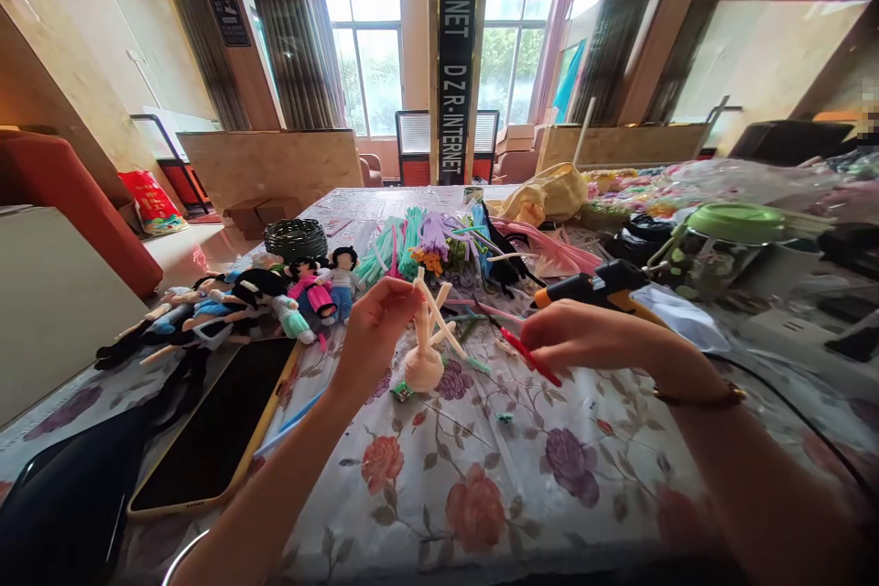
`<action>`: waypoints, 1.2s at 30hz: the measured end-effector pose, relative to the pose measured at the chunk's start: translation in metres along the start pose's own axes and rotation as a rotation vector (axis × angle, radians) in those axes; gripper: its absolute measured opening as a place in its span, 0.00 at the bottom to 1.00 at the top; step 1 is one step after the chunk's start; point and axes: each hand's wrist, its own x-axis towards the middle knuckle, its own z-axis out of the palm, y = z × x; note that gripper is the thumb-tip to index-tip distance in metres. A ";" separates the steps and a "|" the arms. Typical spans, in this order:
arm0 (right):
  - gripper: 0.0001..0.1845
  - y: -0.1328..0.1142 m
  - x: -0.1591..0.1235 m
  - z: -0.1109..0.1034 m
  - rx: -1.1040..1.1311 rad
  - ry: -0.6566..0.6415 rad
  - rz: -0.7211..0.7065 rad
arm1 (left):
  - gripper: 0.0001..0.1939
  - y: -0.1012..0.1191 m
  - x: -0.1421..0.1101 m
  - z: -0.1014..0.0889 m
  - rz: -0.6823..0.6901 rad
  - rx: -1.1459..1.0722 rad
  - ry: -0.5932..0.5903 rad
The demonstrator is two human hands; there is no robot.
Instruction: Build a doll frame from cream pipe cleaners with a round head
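Between the fingertips of my left hand [385,319] is a cream pipe-cleaner doll body [424,368], its round ball end hanging down and pale stems sticking up and to the right. My right hand [583,334] is closed on red-handled scissors [518,348], whose dark blades point up and left, apart from the doll body. Loose pipe-cleaner pieces lie on the table behind the doll body. Just beyond my right hand lies a black and orange glue gun [597,284].
Finished dolls [312,288] lie at the left beside a dark coiled basket [296,238] and a phone [220,426]. Bundles of coloured pipe cleaners [391,243] are piled at the back. A green-lidded jar [734,224] stands right. A black cable [789,403] runs along the right.
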 end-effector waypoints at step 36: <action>0.32 -0.038 0.021 0.043 0.694 -0.040 -0.218 | 0.10 0.005 -0.001 -0.006 -0.117 0.116 -0.196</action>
